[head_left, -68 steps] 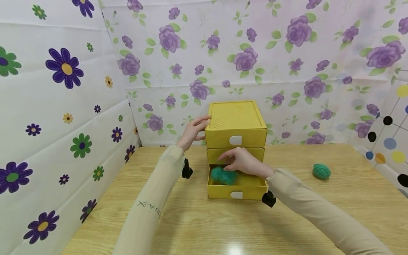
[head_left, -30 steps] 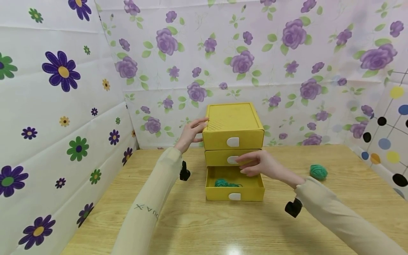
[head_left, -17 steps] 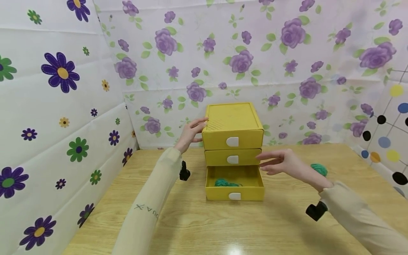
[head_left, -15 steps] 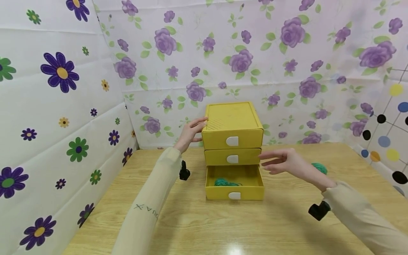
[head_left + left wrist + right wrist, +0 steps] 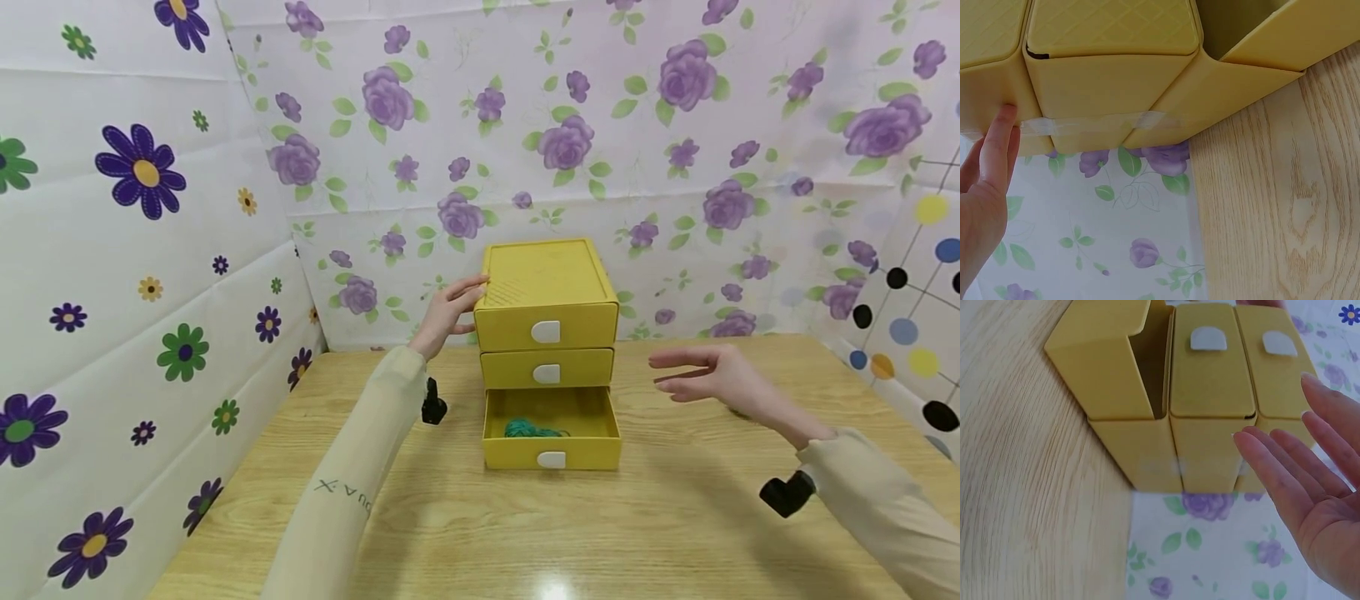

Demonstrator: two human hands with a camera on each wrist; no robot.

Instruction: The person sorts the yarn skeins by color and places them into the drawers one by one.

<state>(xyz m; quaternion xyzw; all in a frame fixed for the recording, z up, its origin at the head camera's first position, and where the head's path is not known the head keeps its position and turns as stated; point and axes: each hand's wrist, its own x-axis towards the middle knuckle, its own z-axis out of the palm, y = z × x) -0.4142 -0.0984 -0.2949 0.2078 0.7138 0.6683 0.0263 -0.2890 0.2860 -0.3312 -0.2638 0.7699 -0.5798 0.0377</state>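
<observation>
A yellow unit of stacked drawers (image 5: pixel 551 275) stands on the table in the head view. Its bottom drawer (image 5: pixel 510 454) is pulled out, with a green yarn ball (image 5: pixel 521 428) lying at the left inside. My left hand (image 5: pixel 448 315) rests against the unit's upper left side; in the left wrist view a straight finger (image 5: pixel 999 140) touches that wall. To the right of the unit my right hand (image 5: pixel 723 383) hovers over the table, fingers extended and holding nothing. The other green yarn ball is almost wholly hidden behind this hand.
White tabs (image 5: pixel 546 373) mark the drawer fronts; the two upper drawers are closed. A wooden table (image 5: pixel 450 533) runs up to a flowered cloth backdrop (image 5: pixel 420 192), with another printed cloth (image 5: pixel 150 275) along the left.
My right hand has left the bottom drawer and moved right, past the unit, now covering the loose yarn ball. The yarn in the drawer sits lower than before. My left hand has stayed.
</observation>
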